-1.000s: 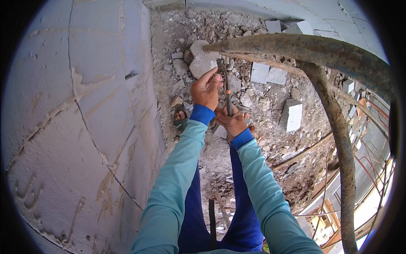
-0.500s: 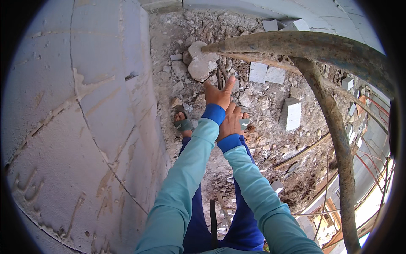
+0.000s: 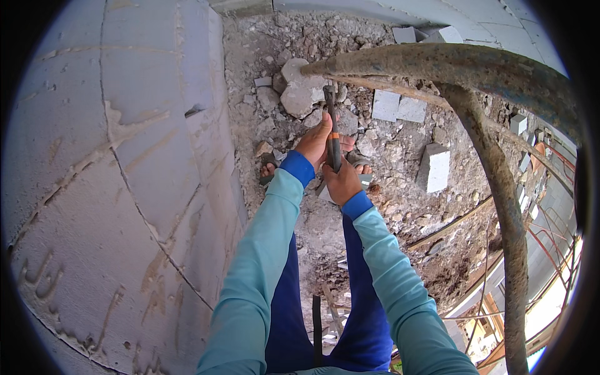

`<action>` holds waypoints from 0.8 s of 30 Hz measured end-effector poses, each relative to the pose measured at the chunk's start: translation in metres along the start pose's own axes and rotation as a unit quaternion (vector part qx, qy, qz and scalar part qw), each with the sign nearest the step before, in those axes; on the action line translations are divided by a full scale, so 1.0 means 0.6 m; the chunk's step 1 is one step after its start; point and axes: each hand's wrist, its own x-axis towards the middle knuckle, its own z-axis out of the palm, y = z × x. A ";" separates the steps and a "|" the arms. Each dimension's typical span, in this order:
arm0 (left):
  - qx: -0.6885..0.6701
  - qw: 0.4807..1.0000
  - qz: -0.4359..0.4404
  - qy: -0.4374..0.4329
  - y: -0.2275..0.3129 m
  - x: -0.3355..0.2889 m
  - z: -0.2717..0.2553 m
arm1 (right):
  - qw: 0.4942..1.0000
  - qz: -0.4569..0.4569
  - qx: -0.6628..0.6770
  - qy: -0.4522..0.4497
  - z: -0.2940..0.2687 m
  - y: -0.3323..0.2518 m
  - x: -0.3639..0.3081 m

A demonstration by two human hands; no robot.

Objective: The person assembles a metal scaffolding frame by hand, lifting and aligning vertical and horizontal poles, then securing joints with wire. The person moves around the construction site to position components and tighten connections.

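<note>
The hammer-like tool (image 3: 333, 127), mid-view with its head at twelve o'clock, looks stiff and head-heavy, best held by its dark grip (image 3: 335, 152), where the right hand (image 3: 344, 183) is wrapped. At the tool's eight o'clock the left hand (image 3: 313, 144) is unclenched, fingers extended; I can make out no container.
</note>
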 end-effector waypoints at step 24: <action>0.011 0.971 0.126 0.205 -0.004 0.023 0.039 | 0.984 0.051 -0.125 0.113 0.009 -0.050 -0.037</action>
